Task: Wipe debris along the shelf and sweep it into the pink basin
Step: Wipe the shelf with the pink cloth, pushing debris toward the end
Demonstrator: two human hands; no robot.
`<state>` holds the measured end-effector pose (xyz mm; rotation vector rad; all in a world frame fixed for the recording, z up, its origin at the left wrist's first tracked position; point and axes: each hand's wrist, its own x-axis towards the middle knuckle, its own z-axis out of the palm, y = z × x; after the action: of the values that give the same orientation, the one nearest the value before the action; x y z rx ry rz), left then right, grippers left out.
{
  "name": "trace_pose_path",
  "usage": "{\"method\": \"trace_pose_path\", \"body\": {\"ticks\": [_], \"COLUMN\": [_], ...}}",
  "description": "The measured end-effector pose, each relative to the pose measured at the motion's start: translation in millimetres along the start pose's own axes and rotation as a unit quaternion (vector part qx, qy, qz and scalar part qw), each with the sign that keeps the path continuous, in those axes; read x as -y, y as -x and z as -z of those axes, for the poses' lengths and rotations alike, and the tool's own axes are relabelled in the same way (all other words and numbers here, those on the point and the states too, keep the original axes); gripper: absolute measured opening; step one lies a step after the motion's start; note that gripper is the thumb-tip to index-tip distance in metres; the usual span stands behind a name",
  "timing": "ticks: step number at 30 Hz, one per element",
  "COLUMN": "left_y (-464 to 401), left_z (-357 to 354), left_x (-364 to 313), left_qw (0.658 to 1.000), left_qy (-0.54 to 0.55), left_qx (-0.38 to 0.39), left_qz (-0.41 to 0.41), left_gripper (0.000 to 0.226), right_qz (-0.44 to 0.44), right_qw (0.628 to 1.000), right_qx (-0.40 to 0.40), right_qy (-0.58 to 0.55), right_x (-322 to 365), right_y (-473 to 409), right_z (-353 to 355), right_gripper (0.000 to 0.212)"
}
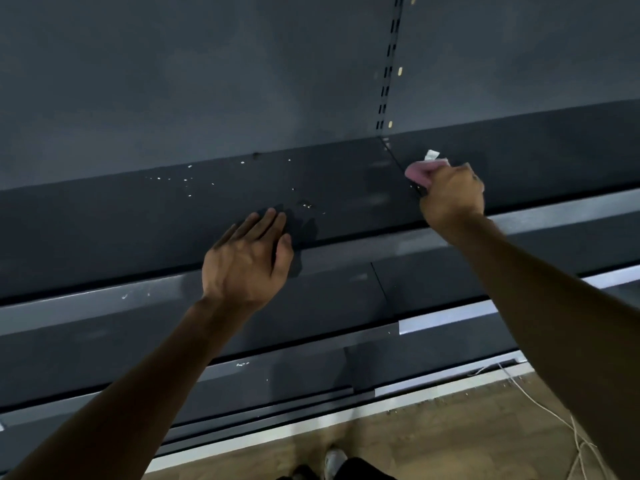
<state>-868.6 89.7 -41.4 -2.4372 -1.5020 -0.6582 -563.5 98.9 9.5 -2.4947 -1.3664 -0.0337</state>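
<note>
Dark shelf [346, 188], pale debris [187, 180] scattered across its left stretch.
Right hand [452, 195] clenched around a pink cloth [420, 169], pressed to shelf just right of the panel seam; white scrap [432, 155] just behind the cloth. Left hand [246, 261] released, fingers [266, 221] flat and extended, resting at shelf's front edge near a few crumbs. Pink basin out of view. White cable [540, 407] on wooden floor [433, 441] below.

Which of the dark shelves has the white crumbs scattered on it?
The top shelf, where the left hand rests flat and the right hand holds a pink cloth. Crumbs dot its left part; the lower shelves show almost none.
</note>
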Motion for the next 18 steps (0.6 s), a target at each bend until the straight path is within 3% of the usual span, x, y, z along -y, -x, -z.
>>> {"method": "trace_pose_path", "body": {"ticks": [8,14,18], "left_y": [-0.7,-0.4,-0.8], "left_z": [-1.1,-0.8,-1.4], "left_x": [0.9,1.2,1.9], "left_qw": [1.0,1.0,1.0], "left_qy": [0.0,-0.001,-0.001], "left_qx": [0.0,0.001,0.003], "left_qz": [-0.003,-0.005,-0.004], "left_gripper": [0.054,0.054,0.054], "right_qz": [-0.005,0.139,0.14], "right_qw": [0.999,0.977,0.965], "right_qx": [-0.012,0.027,0.018], "right_qy": [-0.04,-0.157,-0.219], "right_x": [36.6,68.4,100.0], "right_y": [24.3,51.9,63.5], "right_z": [-6.4,-15.5,-11.8], "right_gripper": [0.029,0.04,0.04]}}
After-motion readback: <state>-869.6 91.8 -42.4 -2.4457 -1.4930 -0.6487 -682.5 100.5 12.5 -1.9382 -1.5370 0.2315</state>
